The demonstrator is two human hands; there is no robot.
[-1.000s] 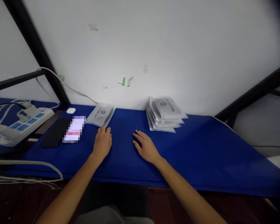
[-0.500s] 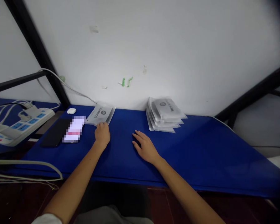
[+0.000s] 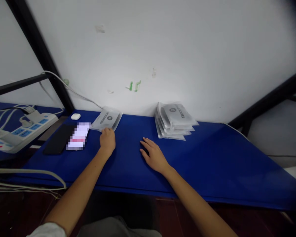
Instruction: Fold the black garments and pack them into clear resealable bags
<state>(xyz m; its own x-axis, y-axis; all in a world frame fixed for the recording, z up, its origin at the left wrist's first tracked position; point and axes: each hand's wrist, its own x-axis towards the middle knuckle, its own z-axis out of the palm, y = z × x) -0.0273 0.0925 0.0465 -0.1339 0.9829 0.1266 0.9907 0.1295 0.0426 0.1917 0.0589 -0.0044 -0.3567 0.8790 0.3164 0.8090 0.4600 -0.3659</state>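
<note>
Near the wall, left of the middle, a frosted plastic zip bag (image 3: pixel 106 118) with dark lettering and a round logo lies on the blue table. My left hand (image 3: pixel 107 142) is at its near edge, fingers curled in and closed on that edge; the fingertips are partly hidden. Flat on the tabletop, my right hand (image 3: pixel 154 156) rests with its fingers apart and nothing in it. Beyond it, slightly to the right, stands an uneven stack of similar frosted bags (image 3: pixel 175 118), several deep, which it does not touch.
On the left lie a dark phone (image 3: pixel 58 140), a phone with a blurred lit screen (image 3: pixel 79 136) and a small white case (image 3: pixel 75 117). A power strip (image 3: pixel 27 131) with plugs and loose cables sits farther left. Black metal bars (image 3: pixel 37 42) flank the blue table (image 3: pixel 212 164).
</note>
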